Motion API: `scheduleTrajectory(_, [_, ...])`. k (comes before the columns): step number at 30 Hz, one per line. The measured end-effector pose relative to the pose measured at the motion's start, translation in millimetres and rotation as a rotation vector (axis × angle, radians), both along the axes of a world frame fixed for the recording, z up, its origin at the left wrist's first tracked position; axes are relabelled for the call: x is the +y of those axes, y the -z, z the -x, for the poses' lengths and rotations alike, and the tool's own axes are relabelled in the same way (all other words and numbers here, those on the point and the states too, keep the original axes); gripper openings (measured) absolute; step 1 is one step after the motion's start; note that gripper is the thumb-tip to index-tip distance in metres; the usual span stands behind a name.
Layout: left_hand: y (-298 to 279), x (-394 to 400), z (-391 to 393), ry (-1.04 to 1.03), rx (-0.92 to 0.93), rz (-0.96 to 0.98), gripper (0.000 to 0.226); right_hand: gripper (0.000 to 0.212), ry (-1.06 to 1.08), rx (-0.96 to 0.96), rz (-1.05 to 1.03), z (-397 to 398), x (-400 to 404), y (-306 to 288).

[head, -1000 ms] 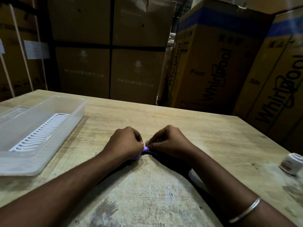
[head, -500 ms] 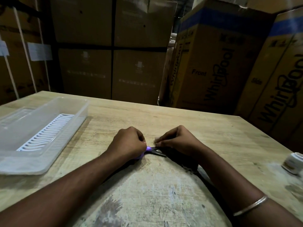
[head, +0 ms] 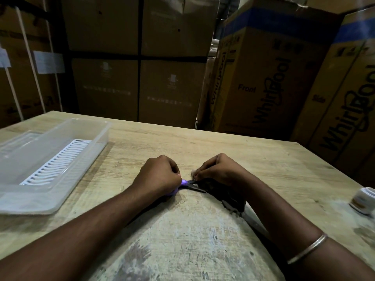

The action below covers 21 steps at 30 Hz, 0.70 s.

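Observation:
My left hand [head: 160,175] grips the purple handle of a small pair of scissors [head: 192,185] in the middle of the wooden table [head: 253,159]. Its dark blades point right and lie open just above the table. My right hand [head: 219,171] pinches a small white scrap [head: 193,172] just above the blades. Under my right wrist lies a dark piece of material [head: 229,197], mostly hidden by the arm.
A clear plastic tray [head: 67,197] with a white slotted insert [head: 56,163] stands at the left. A small white jar [head: 363,199] sits at the right edge. Tall cardboard boxes [head: 269,82] stand behind the table.
The hands have drawn slightly apart, so the scissor blades now show between them. The white scrap stays pinched in my right fingers.

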<state>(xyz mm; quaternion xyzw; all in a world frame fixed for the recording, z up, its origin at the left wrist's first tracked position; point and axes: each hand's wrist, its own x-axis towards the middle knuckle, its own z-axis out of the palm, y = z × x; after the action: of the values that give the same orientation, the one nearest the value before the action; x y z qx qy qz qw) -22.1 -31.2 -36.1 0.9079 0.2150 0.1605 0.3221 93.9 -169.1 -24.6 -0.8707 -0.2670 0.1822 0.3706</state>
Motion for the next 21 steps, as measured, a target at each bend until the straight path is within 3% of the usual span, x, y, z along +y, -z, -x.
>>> scheduleTrajectory(21, [-0.3, 0.0, -0.8, -0.007, 0.020, 0.014, 0.016, 0.006, 0.034, 0.109, 0.021, 6.5, -2.5, -9.4])
